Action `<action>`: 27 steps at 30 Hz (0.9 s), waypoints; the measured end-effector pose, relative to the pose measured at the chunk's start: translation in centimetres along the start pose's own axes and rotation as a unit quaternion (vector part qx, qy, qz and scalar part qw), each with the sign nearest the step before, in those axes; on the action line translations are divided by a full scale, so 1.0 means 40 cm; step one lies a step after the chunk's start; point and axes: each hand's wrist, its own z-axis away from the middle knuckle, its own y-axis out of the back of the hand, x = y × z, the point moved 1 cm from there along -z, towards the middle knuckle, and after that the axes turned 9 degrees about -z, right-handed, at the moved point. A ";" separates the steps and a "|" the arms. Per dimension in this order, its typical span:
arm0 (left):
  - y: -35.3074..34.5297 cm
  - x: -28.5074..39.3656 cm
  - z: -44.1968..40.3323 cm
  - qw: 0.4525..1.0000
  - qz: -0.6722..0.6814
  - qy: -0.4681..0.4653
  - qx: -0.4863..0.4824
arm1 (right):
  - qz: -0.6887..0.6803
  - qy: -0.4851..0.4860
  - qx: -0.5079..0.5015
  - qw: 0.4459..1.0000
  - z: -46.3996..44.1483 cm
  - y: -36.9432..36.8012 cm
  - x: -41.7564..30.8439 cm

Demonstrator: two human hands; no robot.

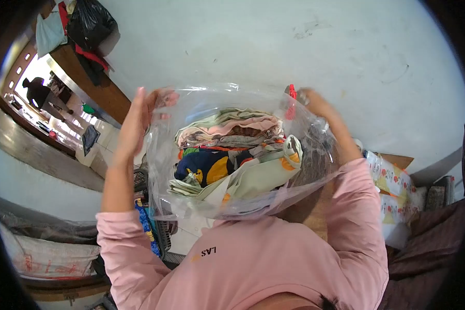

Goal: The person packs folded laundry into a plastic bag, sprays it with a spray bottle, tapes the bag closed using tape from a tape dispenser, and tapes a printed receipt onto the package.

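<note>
A clear plastic bag point(160, 191) stands open in front of my chest, its mouth facing up toward me. Inside lie folded clothes point(263, 175) in a stack: pale green, pink, grey, and a dark blue piece with yellow patches. My left hand point(145, 111) grips the bag's rim at the far left, some fingers showing through the plastic. At the far right of the rim, my right hand point(315, 102) is closed on the bag, slightly blurred. Close by its fingertips is a small red object point(292, 92) whose kind I cannot make out.
A white wall point(258, 41) rises right behind the bag. White packages with red prints point(392, 178) are stacked at right, beside dark brown cloth point(423, 253). A black plastic bag point(90, 23) hangs upper left. Beyond a doorway, another person point(41, 95) bends forward. A dark crate point(165, 235) sits below.
</note>
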 end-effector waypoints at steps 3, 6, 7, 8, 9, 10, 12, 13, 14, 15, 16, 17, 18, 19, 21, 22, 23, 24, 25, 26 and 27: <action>0.009 0.089 -0.037 0.954 -0.294 -0.040 -0.042 | -0.219 0.076 0.089 0.969 0.069 0.215 -0.167; 0.001 0.109 -0.080 0.918 -0.385 -0.065 -0.066 | -0.192 0.128 -0.016 0.973 0.159 0.265 -0.399; 0.003 0.116 -0.100 0.918 -0.385 -0.058 -0.078 | -0.090 0.143 -0.027 0.985 0.182 0.238 -0.462; 0.011 0.120 -0.114 0.917 -0.385 -0.051 -0.088 | 0.014 0.158 -0.038 0.987 0.193 0.216 -0.507; 0.023 0.125 -0.120 0.909 -0.402 -0.067 -0.082 | 0.091 0.155 -0.066 0.982 0.187 0.200 -0.533; 0.036 0.131 -0.123 0.901 -0.419 -0.083 -0.077 | 0.167 0.150 -0.094 0.970 0.172 0.190 -0.553; 0.064 0.133 -0.127 0.890 -0.431 -0.129 -0.071 | 0.198 0.124 -0.110 0.966 0.146 0.218 -0.577; 0.078 0.119 -0.132 0.889 -0.424 -0.156 -0.073 | 0.153 0.102 -0.103 0.978 0.141 0.272 -0.590; 0.086 0.113 -0.131 0.888 -0.415 -0.184 -0.074 | 0.108 0.081 -0.096 0.986 0.139 0.326 -0.602; 0.090 0.127 -0.119 0.891 -0.417 -0.162 -0.076 | 0.117 0.078 -0.058 0.988 0.137 0.377 -0.609; 0.097 0.153 -0.095 0.895 -0.417 -0.140 -0.077 | 0.125 0.075 -0.021 0.989 0.145 0.425 -0.619; 0.105 0.173 -0.067 0.898 -0.417 -0.117 -0.079 | 0.127 0.098 0.038 0.986 0.167 0.476 -0.639; 0.118 0.188 -0.036 0.900 -0.404 -0.160 -0.036 | 0.127 0.121 0.096 0.980 0.190 0.513 -0.650; 0.134 0.204 -0.003 0.897 -0.391 -0.205 0.009 | 0.092 0.151 0.041 0.983 0.214 0.530 -0.639; 0.128 0.233 0.083 0.892 -0.356 -0.278 -0.004 | 0.024 0.224 -0.087 0.970 0.275 0.505 -0.646; 0.096 0.238 0.141 0.891 -0.332 -0.304 -0.062 | -0.009 0.266 -0.160 0.951 0.323 0.459 -0.652; 0.060 0.229 0.191 0.832 -0.410 -0.355 -0.113 | 0.001 0.317 -0.181 0.931 0.363 0.412 -0.639; 0.043 0.208 0.221 0.795 -0.467 -0.358 -0.146 | 0.047 0.336 -0.192 0.921 0.379 0.375 -0.615; 0.026 0.187 0.251 0.753 -0.518 -0.363 -0.179 | 0.091 0.356 -0.202 0.908 0.396 0.338 -0.590; 0.019 0.161 0.268 0.743 -0.553 -0.323 -0.198 | 0.167 0.342 -0.201 0.903 0.402 0.314 -0.553; 0.018 0.147 0.278 0.729 -0.586 -0.281 -0.217 | 0.191 0.314 -0.203 0.908 0.403 0.318 -0.534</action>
